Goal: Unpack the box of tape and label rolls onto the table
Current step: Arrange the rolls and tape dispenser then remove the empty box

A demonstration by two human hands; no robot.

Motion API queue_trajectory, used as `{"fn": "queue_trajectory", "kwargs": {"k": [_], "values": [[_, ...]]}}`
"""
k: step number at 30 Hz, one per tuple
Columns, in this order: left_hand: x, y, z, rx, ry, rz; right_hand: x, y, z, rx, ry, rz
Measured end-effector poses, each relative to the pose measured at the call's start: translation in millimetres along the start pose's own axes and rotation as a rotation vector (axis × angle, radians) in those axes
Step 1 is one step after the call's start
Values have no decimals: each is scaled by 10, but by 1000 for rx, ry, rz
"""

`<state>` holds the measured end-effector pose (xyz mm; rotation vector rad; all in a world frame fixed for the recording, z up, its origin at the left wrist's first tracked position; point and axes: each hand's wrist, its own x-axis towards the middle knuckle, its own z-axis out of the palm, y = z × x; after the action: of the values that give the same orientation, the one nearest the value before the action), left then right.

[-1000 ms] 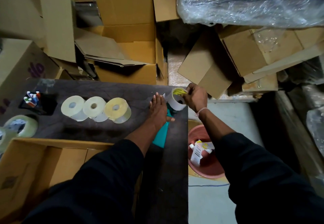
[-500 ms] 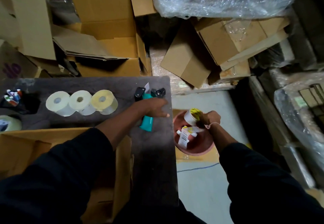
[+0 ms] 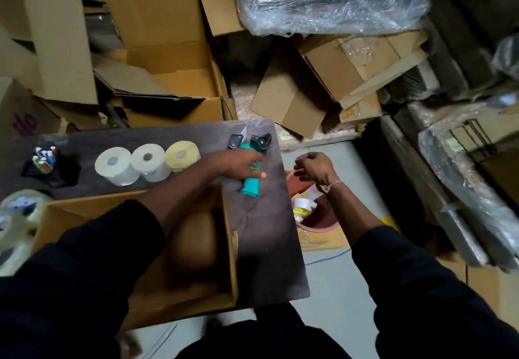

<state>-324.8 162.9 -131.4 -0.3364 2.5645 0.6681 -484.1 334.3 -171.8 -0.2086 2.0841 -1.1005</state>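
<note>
Your desk (image 3: 140, 139) is the landmark here, a dark slab running from the left edge across to the middle. The open cardboard box (image 3: 179, 246) sits on its near side, under your left forearm. On the far half of the desk three label rolls (image 3: 147, 162) stand in a touching row, two whitish and one yellowish. Clear tape rolls (image 3: 16, 218) crowd the desk's left end, just beside the box, and a black holder of markers (image 3: 45, 162) sits beyond them. Near the desk's right edge lies the teal-handled tape dispenser (image 3: 250, 184); your left hand (image 3: 238, 162) has its grip wrapped around that handle. Just off the desk's right edge, your right hand (image 3: 314, 166) hangs above the red bin (image 3: 323, 224), its grip clenched on nothing you can see. The bin holds a white roll and paper scraps.
</note>
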Motion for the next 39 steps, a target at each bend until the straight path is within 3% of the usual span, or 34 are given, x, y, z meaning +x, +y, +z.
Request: {"fn": "queue_trajectory", "kwargs": {"k": [8,11,16,20,22,31,39], "values": [[-1085,-478,56,-97,181,-13,-1037,-393,766,-29,-115,-135],[-1405,-679,124,-71,150,-63,-1374,-407,967,-98,-147,-199],[-1736,-1077,356,67,112,-188,-1803,-326,1363,-410,-196,-278],[-1831,-1113,428,160,151,-200,-1899,-170,1530,-858,-29,-316],[-1846,-1096,459,182,138,-177,-1912,-84,1552,-908,-17,-275],[-1826,-639,676,53,83,-65,-2057,200,946,-825,40,-112],[-1392,402,748,130,30,65,-2233,581,-77,-869,142,-56]]}}
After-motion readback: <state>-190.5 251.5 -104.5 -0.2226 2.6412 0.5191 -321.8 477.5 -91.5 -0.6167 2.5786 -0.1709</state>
